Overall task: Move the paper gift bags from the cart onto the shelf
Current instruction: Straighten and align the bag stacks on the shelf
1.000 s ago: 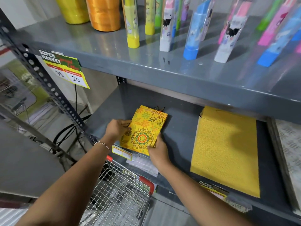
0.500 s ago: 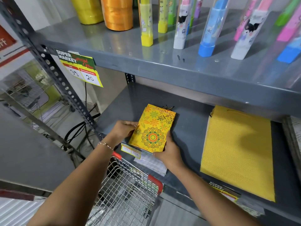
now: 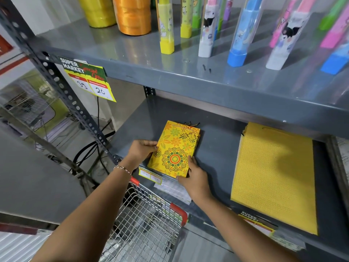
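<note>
A small stack of yellow floral paper gift bags (image 3: 174,148) lies flat on the grey lower shelf (image 3: 217,148), near its front left. My left hand (image 3: 140,150) presses against the stack's left edge. At the stack's front right corner my right hand (image 3: 194,178) grips it with the thumb on top. Farther right on the same shelf lies a larger stack of plain yellow patterned bags (image 3: 273,178). The wire cart (image 3: 149,224) with red corners stands below my arms.
The upper shelf (image 3: 170,69) overhangs the bags and carries ribbon spools (image 3: 134,14) and several upright plastic tubes (image 3: 238,31). A price tag (image 3: 88,80) hangs from its edge. A perforated steel post (image 3: 62,87) runs down at left. Cables lie on the floor behind.
The floral stack has been squared up and sits straighter on the shelf. Both hands stay at its edges. The view has shifted left and down a little.
</note>
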